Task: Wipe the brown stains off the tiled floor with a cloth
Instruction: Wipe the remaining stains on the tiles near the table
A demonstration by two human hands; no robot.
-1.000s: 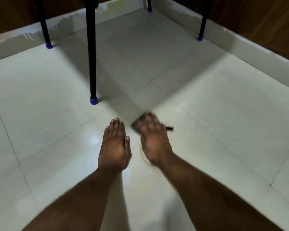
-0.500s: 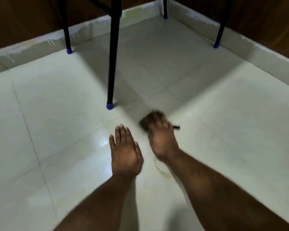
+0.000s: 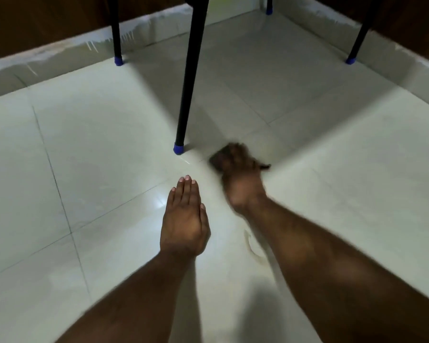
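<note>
My right hand (image 3: 240, 177) presses a dark cloth (image 3: 216, 160) onto the pale tiled floor (image 3: 97, 149), just right of the nearest chair leg. The hand is blurred and covers most of the cloth; only dark edges show at its left and right. My left hand (image 3: 183, 219) lies flat on the floor with straight fingers, a little nearer to me and left of the right hand. A faint brown curved stain (image 3: 252, 245) marks the tile beside my right forearm.
Black chair legs with blue caps stand ahead: one close (image 3: 178, 147), one at the back left (image 3: 118, 61), one at the back right (image 3: 350, 61). A pale skirting (image 3: 60, 55) and dark wooden walls bound the corner beyond.
My right hand has pushed the cloth forward, away from me and closer to the near chair leg. The left hand stays flat on the floor. The camera has shifted, so the chair legs sit further right.
</note>
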